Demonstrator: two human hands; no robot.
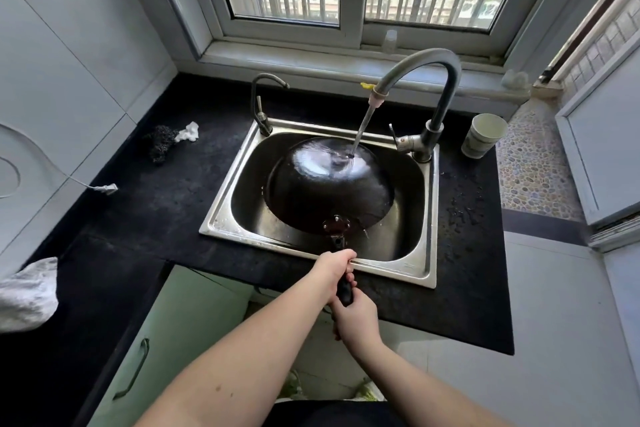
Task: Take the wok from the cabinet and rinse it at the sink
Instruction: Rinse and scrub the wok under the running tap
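Observation:
A black wok (329, 184) is held upside down over the steel sink (221, 215), its domed underside facing up. Water from the tall grey faucet (446, 80) streams onto the dome's far side and spreads across it. The wok's dark handle (344, 289) points toward me over the sink's front rim. My left hand (334, 265) grips the handle near the wok. My right hand (355, 321) grips the handle's end, just behind the left.
A small second tap (261, 104) stands at the sink's back left. A steel scrubber and white rag (166, 140) lie on the black counter to the left. A paper cup (483, 135) stands right of the faucet. Below the counter is a pale cabinet door (166, 340).

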